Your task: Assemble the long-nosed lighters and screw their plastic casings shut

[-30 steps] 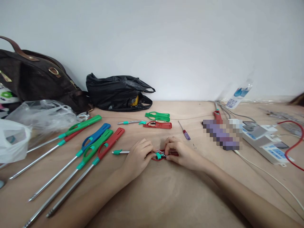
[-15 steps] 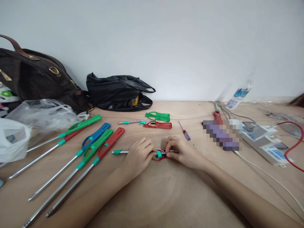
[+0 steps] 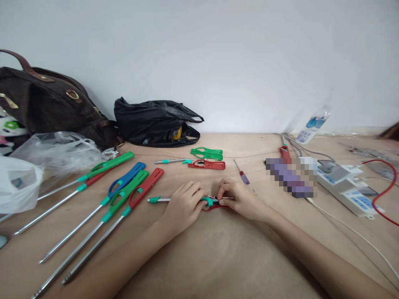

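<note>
An opened long-nosed lighter (image 3: 163,200) lies on the table between my hands, its metal tube pointing left. My left hand (image 3: 187,203) lies over the tube, fingers closed on the lighter beside its teal trigger (image 3: 208,201). My right hand (image 3: 239,200) pinches at the inner parts just right of the trigger, where thin wires show. Below the fingers shows the rim of a red handle half (image 3: 215,208). The fingers hide most of the inside. Beyond my hands lie another open lighter's red handle half (image 3: 207,165) and a green handle half (image 3: 207,153).
A screwdriver (image 3: 243,176) lies beyond my right hand. Several whole lighters, one with a blue handle (image 3: 127,176), fan out at left. Behind are a black plastic bag (image 3: 149,122) and a dark backpack (image 3: 52,104). Right are a power strip (image 3: 358,201), cables and a bottle (image 3: 313,124).
My left fingers have shifted slightly at the teal trigger, which now sits a little differently. The right hand stays in almost the same place. The view has moved slightly.
</note>
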### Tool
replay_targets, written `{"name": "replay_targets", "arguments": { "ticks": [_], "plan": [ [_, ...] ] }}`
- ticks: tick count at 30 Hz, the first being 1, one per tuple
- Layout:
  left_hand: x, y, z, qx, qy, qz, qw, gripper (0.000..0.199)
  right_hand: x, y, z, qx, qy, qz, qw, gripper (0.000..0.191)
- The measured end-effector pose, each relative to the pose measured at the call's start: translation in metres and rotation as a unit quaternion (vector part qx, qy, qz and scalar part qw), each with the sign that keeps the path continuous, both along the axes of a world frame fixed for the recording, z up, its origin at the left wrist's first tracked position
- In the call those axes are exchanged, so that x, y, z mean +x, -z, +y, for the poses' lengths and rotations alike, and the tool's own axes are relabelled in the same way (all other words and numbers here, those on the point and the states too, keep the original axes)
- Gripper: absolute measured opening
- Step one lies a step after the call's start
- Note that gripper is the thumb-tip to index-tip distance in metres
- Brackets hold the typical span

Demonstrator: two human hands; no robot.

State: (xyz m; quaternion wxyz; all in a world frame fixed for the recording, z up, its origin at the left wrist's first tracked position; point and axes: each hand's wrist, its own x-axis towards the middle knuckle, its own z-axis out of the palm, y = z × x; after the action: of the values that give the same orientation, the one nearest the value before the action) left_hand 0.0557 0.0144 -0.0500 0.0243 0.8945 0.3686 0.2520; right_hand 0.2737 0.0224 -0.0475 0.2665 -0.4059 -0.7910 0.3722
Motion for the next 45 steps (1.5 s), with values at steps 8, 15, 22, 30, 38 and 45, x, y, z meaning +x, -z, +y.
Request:
{"name": "replay_targets", "arguments": {
  "ticks": [8, 15, 22, 30, 38, 45],
  "plan": [
    [0.0017, 0.0024, -0.0016, -0.001, 0.007, -0.007, 1.0, 0.011, -0.0006, -0.0015, -0.0011, 0.002, 0.006, 0.001, 1.0, 0.017],
    [0.0023, 0.001, -0.0014, -0.027, 0.017, -0.019, 0.999, 0.018, 0.0, -0.0027, -0.0015, 0.001, 0.01, -0.001, 1.0, 0.016],
    [0.0023, 0.0014, -0.0014, -0.038, 0.016, -0.013, 0.999, 0.017, -0.0021, -0.0009, -0.0016, 0.016, 0.016, -0.018, 1.0, 0.018],
    [0.0016, 0.0046, -0.0002, -0.032, 0.025, -0.025, 0.999, 0.014, -0.0031, -0.0039, -0.0044, 0.023, 0.018, -0.033, 0.999, 0.018],
    [0.0003, 0.0046, 0.0007, -0.042, 0.031, -0.038, 0.998, 0.016, -0.0064, -0.0069, -0.0088, 0.076, 0.013, -0.086, 0.993, 0.021],
    [-0.0017, 0.0052, 0.0011, -0.058, 0.044, -0.046, 0.996, 0.014, -0.0069, -0.0053, -0.0084, 0.102, 0.009, -0.111, 0.989, 0.022]
  ]
}}
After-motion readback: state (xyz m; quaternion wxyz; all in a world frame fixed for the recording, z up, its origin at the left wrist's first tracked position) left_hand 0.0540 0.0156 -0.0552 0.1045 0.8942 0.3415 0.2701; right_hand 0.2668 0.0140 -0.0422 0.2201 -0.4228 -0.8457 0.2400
